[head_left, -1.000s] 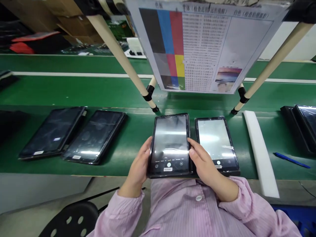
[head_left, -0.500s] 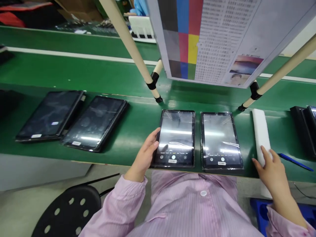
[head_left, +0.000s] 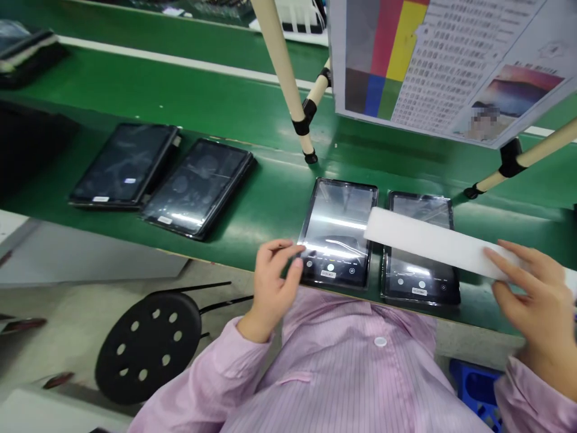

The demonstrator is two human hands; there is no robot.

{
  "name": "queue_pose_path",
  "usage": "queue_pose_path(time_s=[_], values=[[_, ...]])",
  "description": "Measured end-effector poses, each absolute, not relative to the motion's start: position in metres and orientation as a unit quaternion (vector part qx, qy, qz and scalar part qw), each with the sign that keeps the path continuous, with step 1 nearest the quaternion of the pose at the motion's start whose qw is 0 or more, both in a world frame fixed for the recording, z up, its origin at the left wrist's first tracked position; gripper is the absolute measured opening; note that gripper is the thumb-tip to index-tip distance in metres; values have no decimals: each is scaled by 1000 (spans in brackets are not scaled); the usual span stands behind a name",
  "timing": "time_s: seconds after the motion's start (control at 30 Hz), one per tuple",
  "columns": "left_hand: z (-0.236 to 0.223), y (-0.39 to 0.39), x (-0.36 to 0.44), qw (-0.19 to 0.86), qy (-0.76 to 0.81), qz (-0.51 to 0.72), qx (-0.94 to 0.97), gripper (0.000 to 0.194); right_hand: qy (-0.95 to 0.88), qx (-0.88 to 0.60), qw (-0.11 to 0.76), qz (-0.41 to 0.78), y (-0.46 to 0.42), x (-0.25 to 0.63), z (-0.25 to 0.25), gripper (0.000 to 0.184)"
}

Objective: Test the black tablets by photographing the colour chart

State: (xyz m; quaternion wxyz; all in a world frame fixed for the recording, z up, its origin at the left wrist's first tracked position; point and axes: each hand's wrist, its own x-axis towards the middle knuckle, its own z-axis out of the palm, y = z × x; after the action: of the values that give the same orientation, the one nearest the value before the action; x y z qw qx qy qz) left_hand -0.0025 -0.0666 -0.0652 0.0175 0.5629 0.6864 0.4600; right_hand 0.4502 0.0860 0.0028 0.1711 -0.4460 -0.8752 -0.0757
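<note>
Worktop: green worktop (head_left: pixel 135 90), with a colour chart (head_left: pixel 451 60) on cream poles (head_left: pixel 282 54) above it and a black stool (head_left: pixel 148 346) on the floor below.
Tablets: left pair of tablets (head_left: pixel 198 186) lies apart from the filmed middle tablet (head_left: pixel 336 231) and right tablet (head_left: pixel 419 210), which sit side by side.
Foam strip: white foam strip (head_left: pixel 428 243) crosses above the right tablet, its inner end near the middle tablet.
Right hand: right hand (head_left: pixel 532 294) has fingers spread, gripping the strip's outer end.
Left hand: left hand (head_left: pixel 273 288) is half curled, empty, beside the middle tablet's lower left corner.
Risk: a strip dragged across the film could scuff it or nudge the tablets.
Hidden: strip-to-screen contact is unclear; whether the left fingertips touch the tablet is unclear.
</note>
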Motion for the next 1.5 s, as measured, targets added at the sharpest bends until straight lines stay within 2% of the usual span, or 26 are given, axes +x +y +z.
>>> queue_pose_path(time_s=[0.1,0.2,0.3,0.63,0.83,1.1,1.27,1.5], values=[[-64,-80,10,-53,640,370,672,25,-900,-393,168,-80,117,410,-7,44],[-66,-89,21,-58,649,306,694,29,-890,-428,140,-71,132,400,-20,40],[-68,-96,29,-52,665,279,690,33,-874,-457,159,-32,133,404,-28,36],[-66,-95,42,-89,670,313,667,32,-843,-495,209,32,123,402,-39,45],[-66,-95,46,-101,687,268,668,37,-834,-505,216,47,122,403,-40,45],[-49,-76,73,-83,571,354,736,30,-833,-506,216,62,117,397,-40,39],[-35,-54,99,-47,501,324,801,26,-824,-530,180,84,112,392,-35,37],[-28,-30,130,-19,480,252,840,36,-833,-519,160,107,113,389,-27,39]])
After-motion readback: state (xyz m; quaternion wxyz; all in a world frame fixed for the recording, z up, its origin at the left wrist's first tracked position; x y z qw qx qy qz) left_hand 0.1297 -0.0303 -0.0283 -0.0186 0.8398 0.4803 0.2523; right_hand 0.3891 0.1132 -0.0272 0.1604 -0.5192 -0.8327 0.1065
